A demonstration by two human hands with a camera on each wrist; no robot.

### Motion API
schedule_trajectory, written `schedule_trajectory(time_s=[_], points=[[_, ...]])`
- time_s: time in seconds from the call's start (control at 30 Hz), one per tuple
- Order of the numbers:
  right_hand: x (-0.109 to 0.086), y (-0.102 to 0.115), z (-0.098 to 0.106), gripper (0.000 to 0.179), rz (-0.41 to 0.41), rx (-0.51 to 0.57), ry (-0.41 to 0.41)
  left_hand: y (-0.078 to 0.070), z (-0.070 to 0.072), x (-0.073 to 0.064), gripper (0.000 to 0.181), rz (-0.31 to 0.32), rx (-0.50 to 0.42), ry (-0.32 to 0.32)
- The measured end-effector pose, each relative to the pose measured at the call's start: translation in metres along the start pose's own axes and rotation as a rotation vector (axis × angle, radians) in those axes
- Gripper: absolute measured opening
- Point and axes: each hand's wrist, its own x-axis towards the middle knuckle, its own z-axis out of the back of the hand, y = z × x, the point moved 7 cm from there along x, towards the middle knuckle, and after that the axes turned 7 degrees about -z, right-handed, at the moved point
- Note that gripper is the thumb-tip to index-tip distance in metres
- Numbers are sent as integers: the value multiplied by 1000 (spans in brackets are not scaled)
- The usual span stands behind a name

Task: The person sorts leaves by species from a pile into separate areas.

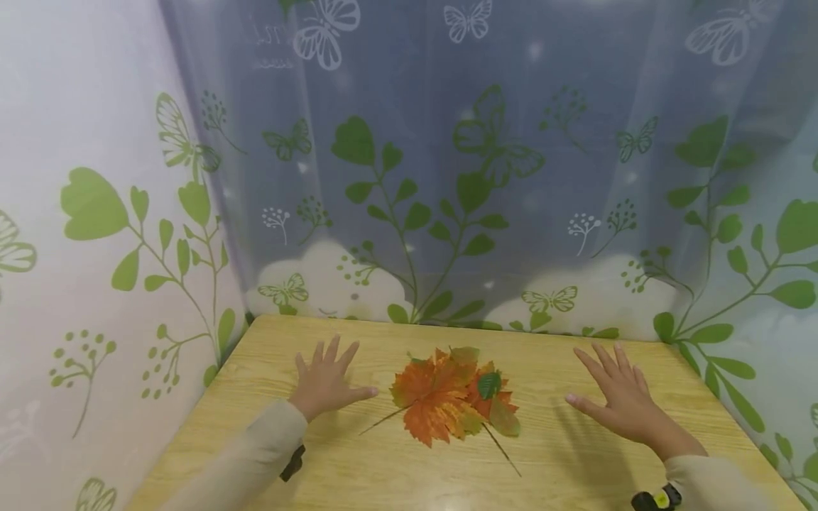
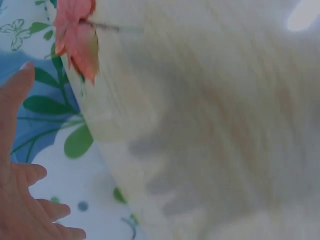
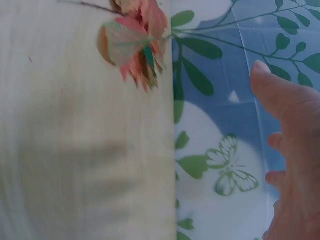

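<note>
Patterned cloth (image 1: 409, 42) stands behind the bench (image 1: 345, 475) & along its sides; the bench's back edge & both back corners show, front edge out of frame.

L grip (image 1: 327, 385) is over the L half of the bench, nr the back edge; R grip (image 1: 625, 403) over the R half, toward the back R corner. Both are wide: fingers straight & spread, thumbs pointing inward, nothing held. Shadows on the wood suggest both are raised off it, tho' exact height can't be told.

The leaf bunch (image 1: 439, 397) lies btwn the two grips, abt midway from L edge to R edge, closer to the back edge than to the bottom of the head view. It's to the R of L grip & to the L of R grip, touching neither. L is nearer: its thumb ends just beside the leaves, while R has a clear gap of bare wood. Bunch's long axis runs side to side, approx parallel to the back edge.

Looks: orange-red, jagged-edged, overlapping leaves w/ yellowish & olive patches; a dull olive leaf (image 1: 505, 417) at the R end. Two thin dark stems stick out: L stem (image 1: 385, 420) toward the L edge & front, R stem (image 1: 503, 451) toward the front R. Smallest: a dk green leaf (image 1: 489, 385) on the R part.
</note>
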Motion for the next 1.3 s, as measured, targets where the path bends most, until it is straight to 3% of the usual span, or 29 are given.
schedule_trajectory(time_s=[0.33,0.43,0.57,0.7,0.8,0.93,1.17,1.3], points=[[-15,6,-58,77,-59,209,48,-23,-31,-10,93,25,-148,12],[-20,10,-73,77,-61,216,33,-29,-38,-13,92,3,-199,6],[-27,19,-91,77,-30,146,-5,-34,-46,-17,90,-41,-218,-9],[-33,26,-109,79,-60,157,53,-37,-52,-21,88,-94,-214,-21],[-37,29,-119,81,-124,211,106,-39,-55,-23,84,-120,-255,-26],[-40,34,-130,79,-150,235,117,-44,-55,-26,77,-135,-307,-26],[-38,49,-138,70,-91,226,39,-48,-59,-26,54,-137,-318,5],[-36,54,-140,62,-78,240,-2,-49,-60,-25,44,-160,-342,-29]])
